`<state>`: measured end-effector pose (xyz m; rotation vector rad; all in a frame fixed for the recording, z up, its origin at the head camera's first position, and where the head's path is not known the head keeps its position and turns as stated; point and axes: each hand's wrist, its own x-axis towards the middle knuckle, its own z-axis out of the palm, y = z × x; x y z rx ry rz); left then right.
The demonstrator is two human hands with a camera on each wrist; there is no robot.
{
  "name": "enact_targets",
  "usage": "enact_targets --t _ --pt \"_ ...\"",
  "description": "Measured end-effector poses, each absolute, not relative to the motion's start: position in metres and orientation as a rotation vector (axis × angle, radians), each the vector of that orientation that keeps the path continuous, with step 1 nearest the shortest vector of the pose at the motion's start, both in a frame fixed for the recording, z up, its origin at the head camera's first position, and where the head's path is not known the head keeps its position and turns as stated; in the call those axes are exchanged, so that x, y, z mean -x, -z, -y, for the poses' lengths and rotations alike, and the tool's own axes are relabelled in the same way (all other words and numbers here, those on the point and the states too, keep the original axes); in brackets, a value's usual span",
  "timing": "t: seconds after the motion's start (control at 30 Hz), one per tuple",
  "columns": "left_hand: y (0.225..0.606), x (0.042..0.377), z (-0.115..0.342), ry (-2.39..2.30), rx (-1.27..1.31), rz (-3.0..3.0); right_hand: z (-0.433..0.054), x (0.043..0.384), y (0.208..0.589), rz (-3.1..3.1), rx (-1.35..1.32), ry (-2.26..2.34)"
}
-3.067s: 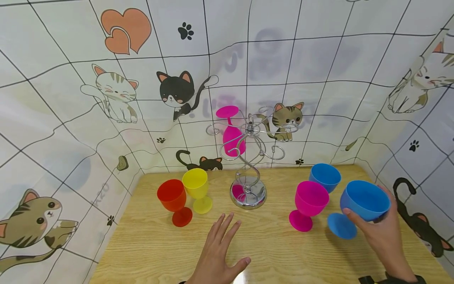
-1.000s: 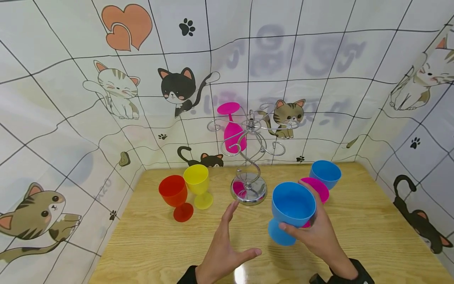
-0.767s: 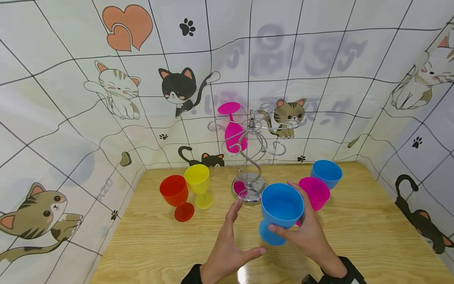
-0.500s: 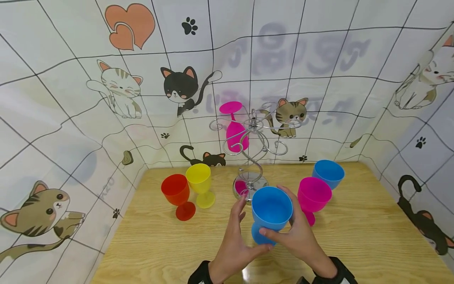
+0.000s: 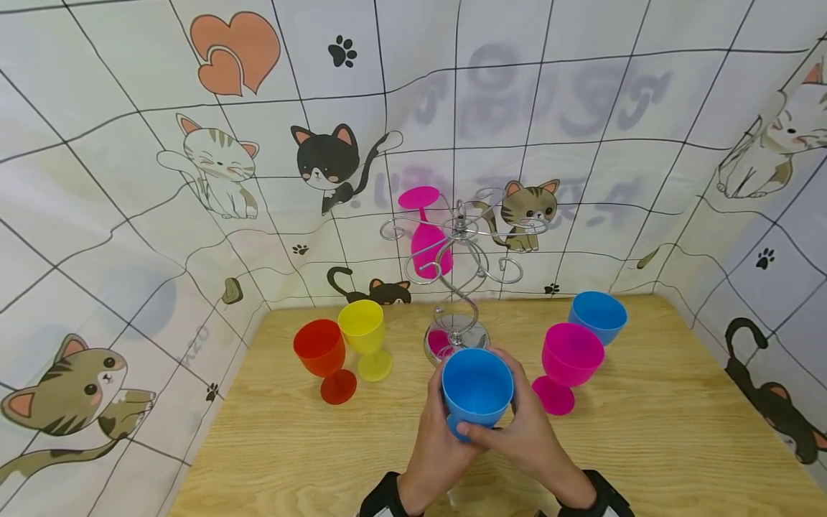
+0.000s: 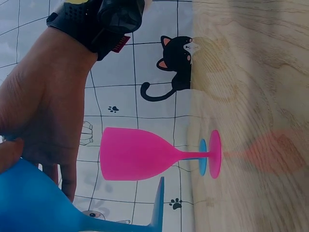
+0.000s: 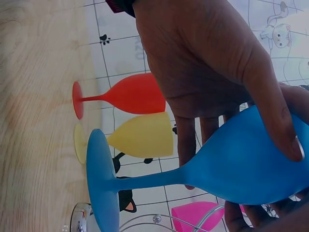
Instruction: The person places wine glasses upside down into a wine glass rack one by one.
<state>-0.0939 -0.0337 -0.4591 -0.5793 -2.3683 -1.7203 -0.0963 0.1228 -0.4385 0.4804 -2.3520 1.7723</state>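
Observation:
Both hands hold a blue plastic goblet (image 5: 477,391) upright above the wooden table. On the bowl's left side lies my left hand (image 5: 439,438), its fingers reaching up towards the rim. My right hand (image 5: 533,438) grips the other side, the thumb across the front of the bowl. In the right wrist view the blue goblet (image 7: 241,159) shows its bowl, stem and foot. The left wrist view shows its foot (image 6: 157,208) clear of the table. Right behind stands a metal rack (image 5: 461,287) with a pink goblet (image 5: 426,248) hanging upside down in it.
At the left stand a red goblet (image 5: 321,350) and a yellow goblet (image 5: 363,327). To the right stand another pink goblet (image 5: 571,355) and, behind it, another blue goblet (image 5: 599,316). A cat-print sheet (image 5: 413,79) encloses the table (image 5: 310,459) at the back and sides.
The right hand has carried the blue goblet from the right side to the middle, in front of the rack. My left hand, open and apart before, has closed in on the goblet's left side.

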Motion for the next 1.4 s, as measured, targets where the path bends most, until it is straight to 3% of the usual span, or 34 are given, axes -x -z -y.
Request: enact_targets --t 0.43,1.4 --pt "0.466 0.096 0.036 1.730 0.553 2.329 -0.118 0.097 0.443 2.383 -0.494 -1.772" --pt "0.453 0.116 0.067 0.715 0.752 2.303 -0.135 0.091 0.422 2.376 -0.753 -1.169"
